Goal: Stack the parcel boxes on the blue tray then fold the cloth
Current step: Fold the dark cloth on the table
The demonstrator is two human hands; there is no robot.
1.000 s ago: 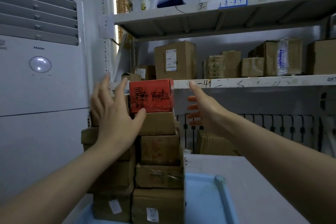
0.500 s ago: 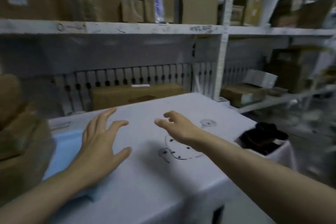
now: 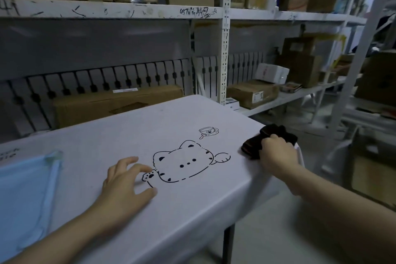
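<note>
A: Eyes on the far corner of the worktop [image 3: 120,135]: the right hand [image 3: 277,152] is on the dark cloth [image 3: 252,148], fingers curled over its near edge and gripping it.

B: And the cloth sits bunched right at the corner, partly over the edge. Nothing folded; it's a crumpled heap.

A: The left hand [image 3: 126,180] rests on the worktop beside the cartoon cat drawing [image 3: 184,163], fingers loosely spread, holding nothing.

B: What about the boxes?

A: Only a corner of the blue tray [image 3: 51,176] shows at the left edge, and that part is bare. No parcel stack in view, so I can't say from here whether the stacking is finished.

B: My read: with a hand on the cloth, we're into the second half. Folding is all ahead: pull it in from the corner, spread it flat, then fold.
</note>
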